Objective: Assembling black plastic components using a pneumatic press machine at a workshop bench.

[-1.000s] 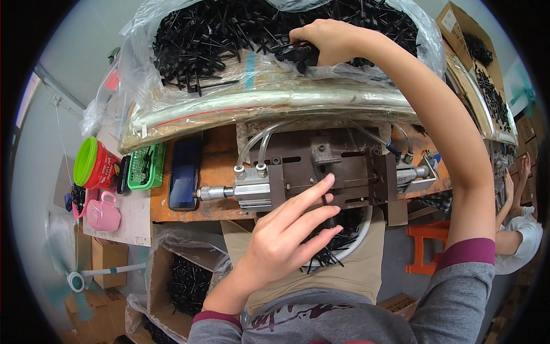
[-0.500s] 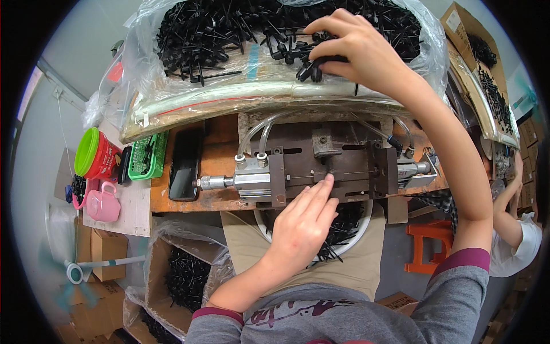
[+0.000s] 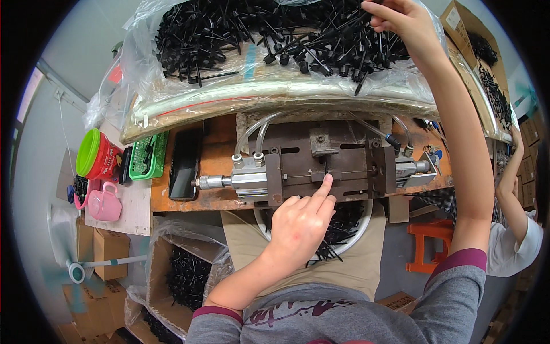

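My left hand (image 3: pixel 298 232) rests at the front of a dark metal fixture (image 3: pixel 298 183). Its index finger is stretched out, the tip touching the fixture's middle slot, while the other fingers are bent and hold nothing. Just beyond that fingertip, a thin black piece (image 3: pixel 327 162) lies below a small steel block (image 3: pixel 323 141). My right hand (image 3: pixel 404 26) is raised over the right side of a heap of black stemmed plastic parts (image 3: pixel 200 34). Its thumb and fingers are pinched together; what they hold, if anything, is too small to make out.
Air cylinders (image 3: pixel 250 176) with clear hoses flank the fixture. To the left are a phone (image 3: pixel 184 166), a green basket (image 3: pixel 148 157), a red tub (image 3: pixel 103 157) and a pink cup (image 3: pixel 105 203). Below stand a white-rimmed bucket (image 3: pixel 361 232) and a lined carton (image 3: pixel 163 275). A co-worker's arm (image 3: pixel 510 183) shows at right.
My right hand has lifted from the middle of the heap and moved up and right, its fingers closing to a pinch. My left fingers, flat before, have curled except the index.
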Demonstrator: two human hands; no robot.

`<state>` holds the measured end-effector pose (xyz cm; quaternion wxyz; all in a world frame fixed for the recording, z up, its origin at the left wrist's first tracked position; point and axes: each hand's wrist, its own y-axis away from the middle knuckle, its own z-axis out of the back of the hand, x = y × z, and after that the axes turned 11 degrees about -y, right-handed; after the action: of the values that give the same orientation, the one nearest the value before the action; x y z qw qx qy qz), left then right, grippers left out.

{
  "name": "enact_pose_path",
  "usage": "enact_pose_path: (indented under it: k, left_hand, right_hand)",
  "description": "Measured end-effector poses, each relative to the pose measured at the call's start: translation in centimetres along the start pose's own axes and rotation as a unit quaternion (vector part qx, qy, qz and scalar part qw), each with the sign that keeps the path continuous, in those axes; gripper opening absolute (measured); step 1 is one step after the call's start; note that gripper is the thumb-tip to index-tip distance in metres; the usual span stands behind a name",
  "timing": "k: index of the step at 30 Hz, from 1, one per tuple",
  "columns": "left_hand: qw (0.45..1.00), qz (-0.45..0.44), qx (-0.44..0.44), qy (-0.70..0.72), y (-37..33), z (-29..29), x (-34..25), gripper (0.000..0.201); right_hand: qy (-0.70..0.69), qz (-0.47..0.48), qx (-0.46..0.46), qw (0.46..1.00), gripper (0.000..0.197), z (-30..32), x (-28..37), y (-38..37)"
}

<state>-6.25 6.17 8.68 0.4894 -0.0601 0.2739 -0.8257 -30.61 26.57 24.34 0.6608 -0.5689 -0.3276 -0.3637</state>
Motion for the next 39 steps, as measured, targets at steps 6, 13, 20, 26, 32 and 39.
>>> enact_pose_path:
  k: [6, 13, 20, 26, 32, 39]
  left_hand:
    - [0.999, 0.018, 0.018, 0.042, -0.1, 0.3, 0.2, 0.029]
    - [0.899, 0.171, -0.107, 0.388, -2.1, 4.3, 1.6, 0.085]
    - [0.778, 0.255, 0.206, 0.536, -2.3, 4.4, 0.1, 0.031]
    - [0.687, 0.294, 0.122, 0.653, 0.2, 3.0, -0.5, 0.027]
    - [0.626, 0.32, 0.046, 0.71, 0.2, 4.9, -0.7, 0.026]
    - [0.689, 0.315, -0.021, 0.652, 1.3, 4.6, -0.4, 0.022]
  right_hand:
    - [-0.198, -0.06, -0.019, 0.978, 0.009, 2.5, 0.4, 1.9]
    - [-0.246, -0.129, 0.103, 0.955, 0.017, -1.0, 3.1, 13.6]
    - [-0.229, -0.225, 0.169, 0.932, 0.013, -3.3, 3.3, 19.8]
    - [-0.256, -0.073, -0.011, 0.964, 0.012, -2.1, 2.5, 21.2]
    - [-0.132, 0.061, 0.095, 0.985, 0.045, -2.3, 1.9, 24.4]
    - [0.09, 0.061, 0.124, 0.986, 0.047, -4.3, 0.5, 28.2]
